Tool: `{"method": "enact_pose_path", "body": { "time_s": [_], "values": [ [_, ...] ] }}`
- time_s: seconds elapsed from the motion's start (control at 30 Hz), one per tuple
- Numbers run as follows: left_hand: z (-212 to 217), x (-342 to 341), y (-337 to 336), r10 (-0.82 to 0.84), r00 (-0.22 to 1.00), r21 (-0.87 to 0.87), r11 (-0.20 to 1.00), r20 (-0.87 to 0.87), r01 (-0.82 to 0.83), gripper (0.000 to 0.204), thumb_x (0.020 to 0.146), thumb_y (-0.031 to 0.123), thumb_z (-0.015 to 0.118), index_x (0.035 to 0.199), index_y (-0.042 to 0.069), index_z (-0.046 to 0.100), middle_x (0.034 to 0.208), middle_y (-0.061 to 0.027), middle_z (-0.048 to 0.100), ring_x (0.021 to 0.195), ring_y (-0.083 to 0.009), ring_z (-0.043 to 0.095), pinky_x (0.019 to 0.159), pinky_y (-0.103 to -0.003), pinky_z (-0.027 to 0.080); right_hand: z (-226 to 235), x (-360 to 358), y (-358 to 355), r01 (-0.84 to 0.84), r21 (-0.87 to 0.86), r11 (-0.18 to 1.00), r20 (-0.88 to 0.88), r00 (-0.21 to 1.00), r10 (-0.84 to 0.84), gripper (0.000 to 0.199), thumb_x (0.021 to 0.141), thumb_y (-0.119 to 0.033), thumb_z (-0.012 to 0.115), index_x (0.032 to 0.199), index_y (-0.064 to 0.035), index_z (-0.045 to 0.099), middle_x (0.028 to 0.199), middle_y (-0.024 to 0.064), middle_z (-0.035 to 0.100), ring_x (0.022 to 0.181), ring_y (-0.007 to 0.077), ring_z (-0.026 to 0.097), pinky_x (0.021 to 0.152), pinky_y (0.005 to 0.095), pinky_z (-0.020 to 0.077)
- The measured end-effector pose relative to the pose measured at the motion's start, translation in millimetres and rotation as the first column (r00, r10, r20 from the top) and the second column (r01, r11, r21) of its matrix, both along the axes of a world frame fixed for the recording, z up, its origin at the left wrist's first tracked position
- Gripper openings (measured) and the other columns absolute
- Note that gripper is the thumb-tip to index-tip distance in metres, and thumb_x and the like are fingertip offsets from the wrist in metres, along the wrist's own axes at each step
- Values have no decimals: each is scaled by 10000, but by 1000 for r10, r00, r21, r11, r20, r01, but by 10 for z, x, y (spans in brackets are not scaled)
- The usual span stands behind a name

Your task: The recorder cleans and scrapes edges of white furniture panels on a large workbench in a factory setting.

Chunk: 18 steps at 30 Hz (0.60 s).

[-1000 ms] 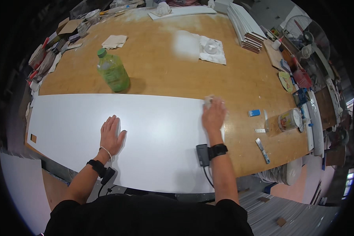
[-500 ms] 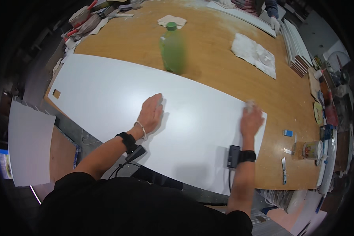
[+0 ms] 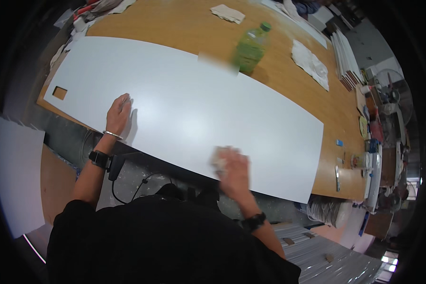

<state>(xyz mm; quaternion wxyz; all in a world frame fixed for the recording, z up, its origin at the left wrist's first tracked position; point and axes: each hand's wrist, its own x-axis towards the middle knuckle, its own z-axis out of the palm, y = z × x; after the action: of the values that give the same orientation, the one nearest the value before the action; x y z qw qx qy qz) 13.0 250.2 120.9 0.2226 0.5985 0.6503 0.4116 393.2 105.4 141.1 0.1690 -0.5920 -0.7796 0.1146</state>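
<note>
A long white panel [image 3: 184, 113] lies across the table, with a small square cut-out near its left end. My right hand [image 3: 235, 173], blurred by motion, is closed on a pale rag [image 3: 219, 160] at the panel's near edge. Over the left part of the panel is my left hand [image 3: 119, 114], fingers stretched out and holding nothing; its shadow falls beside it. Beyond the panel's far edge stands a green bottle [image 3: 251, 51] with a green cap, leaning in the view and slightly blurred.
The brown table [image 3: 161, 23] bears a folded beige cloth [image 3: 227, 13], a white cloth [image 3: 310, 64], a stack of white boards [image 3: 346, 61], a knife [image 3: 337, 178] and a clear jar [image 3: 359, 162]. Another white panel [image 3: 16, 175] stands low at the left. Far off, a co-worker's sleeve [image 3: 307, 6] shows.
My right hand has swept with the rag from the panel's far right corner to the near edge. My left hand has shifted left along the panel. The view has turned somewhat.
</note>
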Motion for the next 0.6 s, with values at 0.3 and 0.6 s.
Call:
{"method": "enact_pose_path", "body": {
  "time_s": [0.3,0.6],
  "values": [
    [-221,-506,-524,309,836,184,950,-454,-251,378,821,132,522,1187,47,486,1295,-125,431,1263,-310,322,1052,-485,191,-17,1349,-147,622,150,769,632,537,-558,413,876,-123,516,1223,64,394,1222,246,459,1105,331,478,908,399,429],
    [-95,-636,-633,254,934,53,967,-251,-249,474,834,65,452,1291,-4,347,1343,-177,342,1307,-318,238,1088,-477,109,173,-1612,1092,-631,-40,775,75,772,632,664,688,-360,684,1238,-77,440,1307,167,397,1199,393,347,985,568,211]
  ]
}}
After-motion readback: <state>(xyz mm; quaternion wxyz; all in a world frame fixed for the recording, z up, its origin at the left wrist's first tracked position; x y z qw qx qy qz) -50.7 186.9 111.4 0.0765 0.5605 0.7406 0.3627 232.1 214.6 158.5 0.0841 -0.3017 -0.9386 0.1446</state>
